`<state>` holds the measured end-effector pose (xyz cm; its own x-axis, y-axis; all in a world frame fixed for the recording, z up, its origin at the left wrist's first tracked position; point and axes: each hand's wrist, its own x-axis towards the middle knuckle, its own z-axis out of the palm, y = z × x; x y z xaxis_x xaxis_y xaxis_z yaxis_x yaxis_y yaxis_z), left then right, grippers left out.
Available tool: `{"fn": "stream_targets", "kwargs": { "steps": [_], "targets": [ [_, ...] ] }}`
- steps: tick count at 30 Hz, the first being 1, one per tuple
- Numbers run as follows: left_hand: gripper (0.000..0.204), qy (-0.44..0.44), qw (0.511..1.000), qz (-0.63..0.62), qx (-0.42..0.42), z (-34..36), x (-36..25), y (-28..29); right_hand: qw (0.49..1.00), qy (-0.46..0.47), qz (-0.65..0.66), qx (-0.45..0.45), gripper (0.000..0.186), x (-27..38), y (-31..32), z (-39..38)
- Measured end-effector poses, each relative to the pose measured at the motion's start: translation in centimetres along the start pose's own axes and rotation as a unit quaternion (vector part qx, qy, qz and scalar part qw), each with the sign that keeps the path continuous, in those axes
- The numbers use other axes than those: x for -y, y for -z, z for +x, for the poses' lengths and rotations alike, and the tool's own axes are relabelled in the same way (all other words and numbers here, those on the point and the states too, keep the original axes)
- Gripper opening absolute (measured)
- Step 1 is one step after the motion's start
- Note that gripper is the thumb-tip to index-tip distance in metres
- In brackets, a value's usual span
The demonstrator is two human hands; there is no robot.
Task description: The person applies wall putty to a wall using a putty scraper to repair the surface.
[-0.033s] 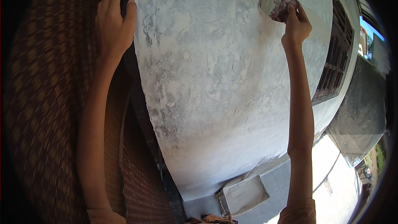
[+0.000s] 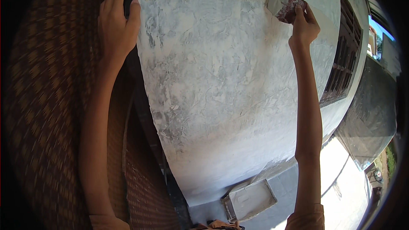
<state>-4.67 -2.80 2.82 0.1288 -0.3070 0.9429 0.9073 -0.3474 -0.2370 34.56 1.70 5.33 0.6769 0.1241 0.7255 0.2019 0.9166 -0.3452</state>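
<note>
High on the right, my right hand [image 2: 304, 30] is closed, pinching the lower right corner of a flat putty scraper [image 2: 283, 6]. The scraper's face is smeared with pale paste over reddish brown, and it lies against the whitish plastered wall [image 2: 204, 59]. My left hand [image 2: 119, 21] is raised at the wall's left edge. Its thumb is apart from the fingers, and the thumb tip rests by that edge. The fingertips reach a dark thing [image 2: 128, 2] at the corner, which I cannot make out. Grey patches and ridges of paste mark the wall between my hands.
A shallow tray [image 2: 253, 200] of pale paste lies below on the grey ledge [image 2: 287, 187]. Woven brown matting [image 2: 47, 102] runs close along my left side. A dark barred window [image 2: 343, 59] is set in the wall at right, with a dark sheet [image 2: 370, 110] beyond it.
</note>
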Motion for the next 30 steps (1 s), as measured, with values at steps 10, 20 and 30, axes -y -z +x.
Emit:
{"fn": "stream_targets", "kwargs": {
  "steps": [10,20,30],
  "targets": [
    [0.042,-0.007,1.0,-0.009,0.0,-1.0,-1.7,-0.4,0.998,0.007,0.002,0.058,0.039,1.8,1.9,-2.6],
    [0.044,0.03,0.996,0.021,0.08,-0.6,-10.7,2.9,0.991,-0.058,0.029,0.114,0.039,2.4,9.5,-1.7],
    [0.046,0.163,0.971,0.005,0.178,-5.0,-26.1,4.8,0.967,-0.166,0.082,0.173,0.034,0.4,22.2,-1.8]
  ]
}}
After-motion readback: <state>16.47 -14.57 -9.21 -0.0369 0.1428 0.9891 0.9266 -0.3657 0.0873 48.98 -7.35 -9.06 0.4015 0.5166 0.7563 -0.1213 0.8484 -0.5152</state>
